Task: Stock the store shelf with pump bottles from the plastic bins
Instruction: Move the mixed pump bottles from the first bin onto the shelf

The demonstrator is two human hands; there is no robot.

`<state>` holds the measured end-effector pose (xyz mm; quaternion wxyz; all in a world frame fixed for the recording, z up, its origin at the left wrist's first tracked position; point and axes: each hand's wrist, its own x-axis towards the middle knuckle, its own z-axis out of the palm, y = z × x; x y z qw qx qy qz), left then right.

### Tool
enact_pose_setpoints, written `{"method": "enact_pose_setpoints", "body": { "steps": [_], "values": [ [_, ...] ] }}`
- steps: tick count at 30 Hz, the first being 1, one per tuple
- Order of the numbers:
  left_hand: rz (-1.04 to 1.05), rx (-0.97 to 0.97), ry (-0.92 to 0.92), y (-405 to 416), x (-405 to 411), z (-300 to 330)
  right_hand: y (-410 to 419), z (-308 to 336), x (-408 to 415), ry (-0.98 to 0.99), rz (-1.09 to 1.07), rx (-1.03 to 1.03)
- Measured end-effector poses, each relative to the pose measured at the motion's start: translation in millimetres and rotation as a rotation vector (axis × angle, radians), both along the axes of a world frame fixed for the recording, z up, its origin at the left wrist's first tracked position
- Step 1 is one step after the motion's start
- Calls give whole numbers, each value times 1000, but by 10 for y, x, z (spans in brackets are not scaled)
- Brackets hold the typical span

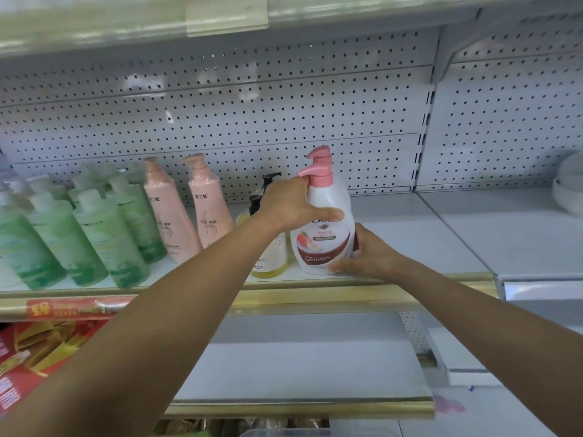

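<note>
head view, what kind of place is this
Most likely a shop aisle for toiletries. A white pegboard-backed shelf with a gold price rail carries rows of green bottles and pink bottles, and both hands are setting a white pump bottle on it.

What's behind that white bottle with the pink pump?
Behind the white bottle a second pink pump rises, so another bottle likely stands there; its body is hidden. Farther back is the pegboard wall.

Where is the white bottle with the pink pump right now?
In the head view the white bottle with the pink pump stands near the shelf front edge, right of the yellow bottle, gripped by both hands: left hand, right hand.
</note>
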<state>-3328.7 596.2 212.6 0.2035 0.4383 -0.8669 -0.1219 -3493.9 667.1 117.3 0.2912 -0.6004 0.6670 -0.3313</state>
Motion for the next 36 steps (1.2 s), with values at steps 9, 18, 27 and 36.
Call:
{"method": "enact_pose_setpoints", "body": {
  "steps": [9, 18, 27, 36],
  "values": [
    [130, -232, -13, 572, 331, -214, 576, 375, 176, 573, -203, -177],
    [128, -185, 134, 1526, 504, -1071, 1337, -148, 196, 687, -164, -534],
    [202, 326, -1, 2304, 563, -2384, 1999, -1349, 21, 512, 121, -91],
    [252, 658, -177, 2671, 823, -3351, 2465, -2329, 120, 461, 356, 413]
  ]
}}
